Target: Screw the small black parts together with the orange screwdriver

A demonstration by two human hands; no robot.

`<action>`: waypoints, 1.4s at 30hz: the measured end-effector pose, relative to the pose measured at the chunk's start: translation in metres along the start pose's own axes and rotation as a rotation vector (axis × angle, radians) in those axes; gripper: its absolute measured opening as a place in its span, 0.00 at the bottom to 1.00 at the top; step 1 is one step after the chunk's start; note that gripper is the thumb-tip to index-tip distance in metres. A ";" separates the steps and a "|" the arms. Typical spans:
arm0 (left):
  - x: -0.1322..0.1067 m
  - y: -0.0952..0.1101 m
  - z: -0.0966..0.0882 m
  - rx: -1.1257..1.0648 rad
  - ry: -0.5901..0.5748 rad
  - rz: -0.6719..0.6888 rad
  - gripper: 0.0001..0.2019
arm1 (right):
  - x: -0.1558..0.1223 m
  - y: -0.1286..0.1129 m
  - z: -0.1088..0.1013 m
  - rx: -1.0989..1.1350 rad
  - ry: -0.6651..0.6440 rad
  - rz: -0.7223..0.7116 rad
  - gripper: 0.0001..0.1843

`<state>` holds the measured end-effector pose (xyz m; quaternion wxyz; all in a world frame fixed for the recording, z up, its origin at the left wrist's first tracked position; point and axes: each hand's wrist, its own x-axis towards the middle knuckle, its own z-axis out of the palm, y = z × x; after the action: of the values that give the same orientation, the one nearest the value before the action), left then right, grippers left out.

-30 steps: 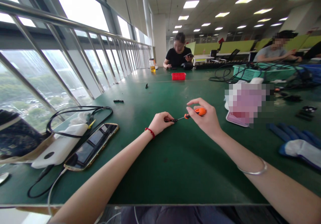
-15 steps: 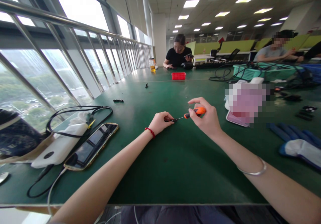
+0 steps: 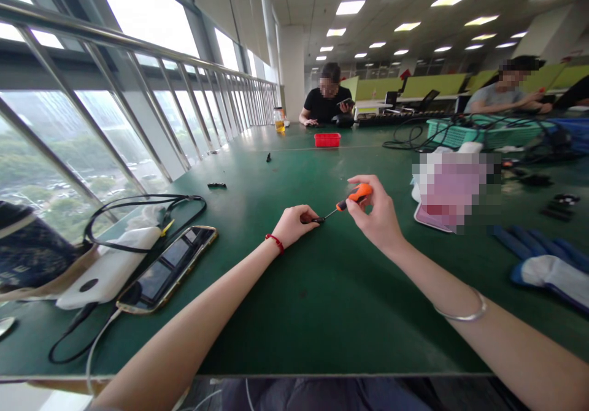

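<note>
My left hand [image 3: 297,224] rests low over the green table and pinches a small black part [image 3: 318,220] between thumb and fingers. What exactly the part is, I cannot make out. An orange and black screwdriver [image 3: 358,195] is gripped by my right hand [image 3: 380,218], thumb and fingers on its handle, with the index finger raised off it. Its thin shaft slants down to the left, and the tip meets the black part at my left fingertips.
Left of my arm lie a phone [image 3: 170,267], a white power bank [image 3: 113,267] and black cables. Small black pieces [image 3: 217,185] and a red basket [image 3: 327,140] stand farther off. At right are a blue-white glove [image 3: 547,270] and a teal basket [image 3: 488,130]. Two people sit beyond.
The screwdriver handle has risen and shifted slightly left, so its shaft tilts more steeply. My right hand has moved up a little with it; my left hand stays put.
</note>
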<state>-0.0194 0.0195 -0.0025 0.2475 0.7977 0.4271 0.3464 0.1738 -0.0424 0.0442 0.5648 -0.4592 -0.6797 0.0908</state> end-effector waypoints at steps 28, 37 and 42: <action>-0.002 0.003 0.001 0.094 0.008 0.074 0.07 | -0.001 -0.001 0.000 -0.054 -0.072 0.002 0.12; -0.001 0.001 0.001 0.126 0.035 0.046 0.07 | -0.002 -0.005 -0.001 -0.007 -0.057 -0.026 0.13; -0.001 -0.001 0.001 0.100 0.035 0.040 0.05 | -0.001 -0.007 -0.002 0.056 -0.006 -0.016 0.13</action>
<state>-0.0196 0.0194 -0.0041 0.1929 0.8113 0.4320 0.3435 0.1716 -0.0479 0.0482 0.5760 -0.4376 -0.6823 0.1064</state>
